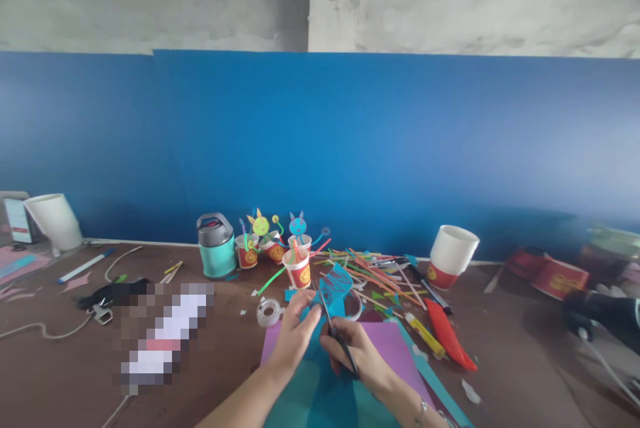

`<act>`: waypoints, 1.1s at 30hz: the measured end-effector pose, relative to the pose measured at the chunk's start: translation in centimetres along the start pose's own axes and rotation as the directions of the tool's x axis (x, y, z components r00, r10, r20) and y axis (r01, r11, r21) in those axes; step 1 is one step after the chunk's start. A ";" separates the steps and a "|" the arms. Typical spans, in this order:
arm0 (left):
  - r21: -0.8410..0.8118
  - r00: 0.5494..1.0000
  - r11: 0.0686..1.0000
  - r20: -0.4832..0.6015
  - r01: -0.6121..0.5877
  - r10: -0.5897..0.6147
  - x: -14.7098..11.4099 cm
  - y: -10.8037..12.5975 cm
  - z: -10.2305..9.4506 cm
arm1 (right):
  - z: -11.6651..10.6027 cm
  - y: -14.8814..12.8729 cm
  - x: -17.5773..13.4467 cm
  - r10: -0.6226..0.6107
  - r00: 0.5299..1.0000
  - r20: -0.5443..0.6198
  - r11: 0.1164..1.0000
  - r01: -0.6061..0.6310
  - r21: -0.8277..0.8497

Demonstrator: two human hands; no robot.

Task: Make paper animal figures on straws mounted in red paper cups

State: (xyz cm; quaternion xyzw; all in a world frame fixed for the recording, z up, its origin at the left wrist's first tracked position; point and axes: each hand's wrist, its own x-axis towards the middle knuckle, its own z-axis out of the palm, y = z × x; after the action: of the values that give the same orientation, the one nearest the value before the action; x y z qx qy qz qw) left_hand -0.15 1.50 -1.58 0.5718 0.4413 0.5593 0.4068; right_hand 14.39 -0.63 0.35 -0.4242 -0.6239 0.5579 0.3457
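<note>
In the head view, my left hand (297, 328) pinches a piece of blue paper (336, 283) with dark lines drawn on it. My right hand (357, 351) grips black-handled scissors (345, 349), whose blades point up and left at the paper beside my left fingertips. Whether the blades are open or closed on the paper is hard to make out. Beneath both hands lie teal paper (295, 395) and a purple sheet (395, 348). A roll of clear tape (269, 313) rests left of my left hand, and another roll (356, 306) is partly hidden behind the blue paper.
Behind my hands stand a paper cup (299, 275) with straws, cups with animal-face figures (298, 225), and a teal flask (217, 248). Straws (380, 268) lie scattered right of centre. A yellow cutter (425, 335), a red pouch-like item (447, 335) and stacked cups (453, 251) are farther right.
</note>
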 end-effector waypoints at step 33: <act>-0.025 0.999 0.999 0.018 -0.044 0.044 0.2 0.7 -0.1 | -0.2 -0.2 -0.1 0.004 1.000 -0.003 1.000 -0.004 0.007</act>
State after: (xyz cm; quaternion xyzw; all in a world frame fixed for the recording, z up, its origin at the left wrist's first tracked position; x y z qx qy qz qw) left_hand -0.26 1.45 -0.84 0.5815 0.4179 0.5681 0.4055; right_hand 14.55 -0.68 0.59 -0.4251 -0.6206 0.5602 0.3469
